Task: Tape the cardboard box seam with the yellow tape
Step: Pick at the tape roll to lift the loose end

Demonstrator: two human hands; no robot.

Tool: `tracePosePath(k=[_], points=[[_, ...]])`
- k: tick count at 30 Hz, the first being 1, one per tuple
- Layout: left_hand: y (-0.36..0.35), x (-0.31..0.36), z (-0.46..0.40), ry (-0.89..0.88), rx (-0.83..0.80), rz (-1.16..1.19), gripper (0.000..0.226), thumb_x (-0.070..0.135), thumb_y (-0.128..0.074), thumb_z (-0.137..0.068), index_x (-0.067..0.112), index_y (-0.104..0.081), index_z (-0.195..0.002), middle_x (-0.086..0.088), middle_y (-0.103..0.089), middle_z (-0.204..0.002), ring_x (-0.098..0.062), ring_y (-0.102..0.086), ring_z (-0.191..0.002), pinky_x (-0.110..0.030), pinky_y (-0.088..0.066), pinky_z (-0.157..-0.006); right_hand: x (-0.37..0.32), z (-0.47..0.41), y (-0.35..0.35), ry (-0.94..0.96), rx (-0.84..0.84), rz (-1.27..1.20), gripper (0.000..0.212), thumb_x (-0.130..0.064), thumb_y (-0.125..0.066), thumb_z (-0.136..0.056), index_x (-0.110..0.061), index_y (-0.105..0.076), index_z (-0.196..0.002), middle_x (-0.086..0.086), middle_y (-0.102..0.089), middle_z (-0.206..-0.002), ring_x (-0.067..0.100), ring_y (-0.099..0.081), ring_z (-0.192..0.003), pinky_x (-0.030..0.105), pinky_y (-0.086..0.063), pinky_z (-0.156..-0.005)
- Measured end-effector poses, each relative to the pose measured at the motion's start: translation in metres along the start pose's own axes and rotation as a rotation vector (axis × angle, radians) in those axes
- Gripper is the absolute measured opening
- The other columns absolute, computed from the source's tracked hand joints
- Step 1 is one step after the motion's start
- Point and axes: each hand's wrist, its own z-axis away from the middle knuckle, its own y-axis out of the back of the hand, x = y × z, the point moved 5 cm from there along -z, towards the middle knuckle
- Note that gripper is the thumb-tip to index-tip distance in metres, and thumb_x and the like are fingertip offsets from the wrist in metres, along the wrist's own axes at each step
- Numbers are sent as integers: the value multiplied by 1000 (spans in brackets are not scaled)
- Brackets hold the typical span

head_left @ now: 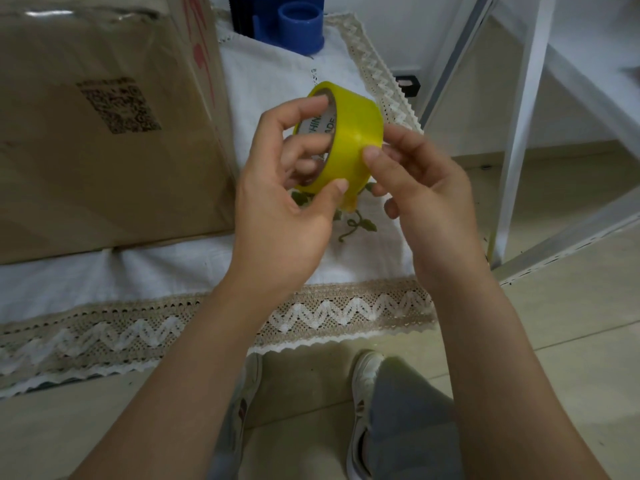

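A yellow tape roll [349, 133] is held in the air above the table, right of a large cardboard box [104, 133]. My left hand [284, 209] grips the roll, with fingers through its core and the thumb on the outer face. My right hand [422, 188] touches the roll's right side, its thumb and forefinger pressed on the tape surface. A short loose end of tape hangs at the roll's bottom. The box stands on the left of the table with a printed code on its side; its top seam is out of view.
A white tablecloth [166, 271] with a lace zigzag border covers the table. A blue plastic tape dispenser [298, 26] stands at the back. A white metal frame [519, 133] rises at the right. My legs and shoes [367, 372] show below on the tiled floor.
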Motion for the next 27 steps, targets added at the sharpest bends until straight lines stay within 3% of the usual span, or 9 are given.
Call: tracePosePath(k=[4,6,9,14,19,24,27], points=[[1,-2,0,7,4,8,62,-8,-73,-80,12,-46,-132,-3,-71,-103,-20,-68,-95,-36,-55,-94,1,1,-4,-74,-89,-63,14,-8,-63,-96,-12,-70,-108,-17,-62,-66,-5,-54,-51,8,-41,-48],[2,-3,-1,23,9,16,61,-9,-73,-80,12,-46,-132,-4,-72,-102,-19,-69,-95,-32,-56,-92,1,1,-6,-64,-113,-74,13,-8,-62,-97,-14,-69,-106,-17,-62,-65,-4,-52,-52,9,-40,-49],[3,-4,-1,36,20,-1,58,-10,-74,-79,14,-50,-127,4,-71,-100,-9,-69,-96,-21,-54,-88,1,2,-9,-54,-135,-78,13,-8,-60,-98,-16,-66,-107,-15,-61,-68,1,-51,-53,12,-40,-49],[5,-11,-2,102,51,-76,52,-1,-76,-80,25,-56,-119,13,-63,-116,-5,-62,-104,-24,-55,-90,-1,2,-6,-30,-102,-18,14,-12,-57,-101,-24,-63,-104,-9,-68,-79,8,-63,-63,18,-45,-55],[1,-19,0,155,-13,-203,39,9,-72,-87,24,-57,-121,13,-63,-113,-5,-61,-105,-25,-52,-94,-6,0,-1,50,-36,45,19,-9,-56,-101,-26,-62,-99,1,-70,-94,7,-65,-68,14,-51,-62],[-3,-24,6,171,-151,-399,33,15,-66,-93,23,-58,-125,7,-60,-124,-8,-54,-117,-20,-42,-97,-16,-23,1,166,-41,301,20,-13,-61,-100,-32,-62,-98,-6,-67,-96,7,-64,-73,11,-48,-66],[-5,-22,7,123,-177,-475,31,12,-65,-93,22,-60,-122,7,-61,-123,-13,-52,-120,-22,-41,-96,-32,-53,-11,223,-85,474,24,-16,-65,-97,-39,-63,-91,-11,-64,-92,3,-64,-74,21,-53,-75]])
